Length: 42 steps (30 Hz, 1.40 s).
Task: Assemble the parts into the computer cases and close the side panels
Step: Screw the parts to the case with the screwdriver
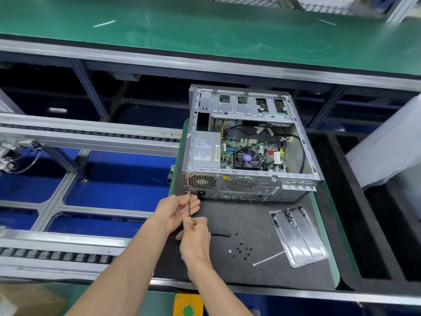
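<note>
One open-sided computer case [248, 151], perhaps steel, fan uppermost

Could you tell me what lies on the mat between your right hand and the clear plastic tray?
Head view: small loose black screws lie scattered on the dark mat between right hand and tray.

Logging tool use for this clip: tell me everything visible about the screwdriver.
The screwdriver is slim, with a thin bare metal shaft and a yellow and black handle, mostly hidden. It points away from the person, its tip at a screw on the lower left corner of the computer case rear panel, beside the power supply vent. The right hand grips the handle; the left hand steadies the shaft with its fingers.
</note>
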Motion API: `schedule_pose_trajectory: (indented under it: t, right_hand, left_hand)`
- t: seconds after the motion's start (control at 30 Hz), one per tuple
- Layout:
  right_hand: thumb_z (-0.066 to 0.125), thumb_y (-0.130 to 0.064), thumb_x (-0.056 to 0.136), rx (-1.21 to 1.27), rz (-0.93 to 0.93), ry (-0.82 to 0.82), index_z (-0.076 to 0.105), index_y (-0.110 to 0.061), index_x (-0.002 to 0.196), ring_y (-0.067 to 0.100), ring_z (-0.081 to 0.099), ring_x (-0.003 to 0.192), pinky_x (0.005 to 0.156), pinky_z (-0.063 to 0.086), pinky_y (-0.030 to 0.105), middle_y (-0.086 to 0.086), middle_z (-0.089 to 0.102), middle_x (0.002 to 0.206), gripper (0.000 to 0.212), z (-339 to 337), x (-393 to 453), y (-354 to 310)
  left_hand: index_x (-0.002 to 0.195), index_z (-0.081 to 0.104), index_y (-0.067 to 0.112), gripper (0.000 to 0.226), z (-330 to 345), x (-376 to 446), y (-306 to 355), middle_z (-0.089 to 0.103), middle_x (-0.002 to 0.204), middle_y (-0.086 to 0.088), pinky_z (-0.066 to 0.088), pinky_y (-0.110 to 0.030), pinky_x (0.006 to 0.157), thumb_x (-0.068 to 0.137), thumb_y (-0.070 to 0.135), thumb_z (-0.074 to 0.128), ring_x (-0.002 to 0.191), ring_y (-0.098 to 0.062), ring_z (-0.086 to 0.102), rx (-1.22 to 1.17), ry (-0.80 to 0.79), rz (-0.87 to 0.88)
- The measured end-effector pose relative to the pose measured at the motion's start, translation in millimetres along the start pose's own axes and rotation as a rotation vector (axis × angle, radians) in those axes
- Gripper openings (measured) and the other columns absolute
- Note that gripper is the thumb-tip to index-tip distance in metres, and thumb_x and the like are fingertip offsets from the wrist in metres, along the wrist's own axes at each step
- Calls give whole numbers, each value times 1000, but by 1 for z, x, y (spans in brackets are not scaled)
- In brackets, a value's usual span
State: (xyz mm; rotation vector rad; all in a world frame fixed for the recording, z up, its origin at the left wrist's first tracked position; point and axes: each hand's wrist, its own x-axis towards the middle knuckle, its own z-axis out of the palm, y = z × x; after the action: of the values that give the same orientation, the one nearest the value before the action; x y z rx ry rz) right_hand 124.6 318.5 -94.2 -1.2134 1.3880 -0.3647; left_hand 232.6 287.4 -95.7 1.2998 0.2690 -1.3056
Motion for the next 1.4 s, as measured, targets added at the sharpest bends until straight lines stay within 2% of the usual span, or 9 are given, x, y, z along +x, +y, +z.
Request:
schedule_pose_trajectory:
  t: [0.27,0.4,0.53,0.7,0.87,1.03,1.17,1.23,1.4]
  right_hand:
    - [39,-33,105,89,111,124,62,-15,81,26,65,86,83,54,42,3,70,81,38,6,5,-3]
    - [35,-35,105,193,170,133,62,-13,75,28,63,72,68,51,41,8,71,73,46,6,6,-7]
    - [57,-48,93,187,131,81,54,-22,92,30,67,87,80,58,49,9,68,90,26,6,1,-5]
    - [77,-24,82,89,61,124,57,-17,90,26,70,76,67,61,47,7,69,83,22,2,-1,2]
    - [66,-26,95,132,91,133,64,-14,78,18,69,55,68,61,44,6,71,65,21,8,0,4]
    - [48,-29,103,182,187,147,62,-16,78,22,66,78,73,55,37,5,71,84,31,14,1,5]
    - [40,-30,104,329,251,154,63,-11,74,22,59,60,53,43,31,4,68,61,43,5,7,1]
    - [48,-38,99,351,256,138,63,-11,76,23,57,55,47,41,30,5,66,59,39,3,8,-1]
    - [76,-35,81,102,89,158,59,-22,89,13,67,73,67,56,35,-4,69,76,23,5,2,7]
  left_hand:
    - [99,67,-12,18,-4,-5,-4,75,86,-22,63,-37,63,97,-7,49,78,-29,76,80,-36,12]
    - [94,68,-12,24,-8,-5,-4,76,83,-19,61,-35,57,95,-14,44,74,-26,76,113,-30,-6]
    - [84,64,-13,21,-4,1,0,68,67,-19,59,-43,60,95,-16,46,64,-29,66,144,42,-16]
    - [90,66,-14,4,-3,-1,2,70,64,-20,61,-40,50,87,-12,67,59,-29,71,184,116,-8]
    - [91,67,-13,16,-9,0,-2,72,69,-19,62,-41,59,80,-8,77,60,-26,73,163,108,36]
    - [104,67,-14,15,-15,-6,-8,72,84,-18,60,-42,85,95,-6,57,77,-26,70,169,-55,16]
    - [102,63,-21,21,-10,-7,-4,70,80,-21,59,-36,56,92,-17,45,67,-28,70,181,-50,-11]
    - [90,66,-16,15,-7,-6,-2,69,76,-22,59,-36,50,91,-19,52,64,-28,69,175,29,8]
    - [86,68,-14,9,-9,0,-1,70,71,-22,62,-43,62,80,-10,75,57,-27,70,252,95,15]
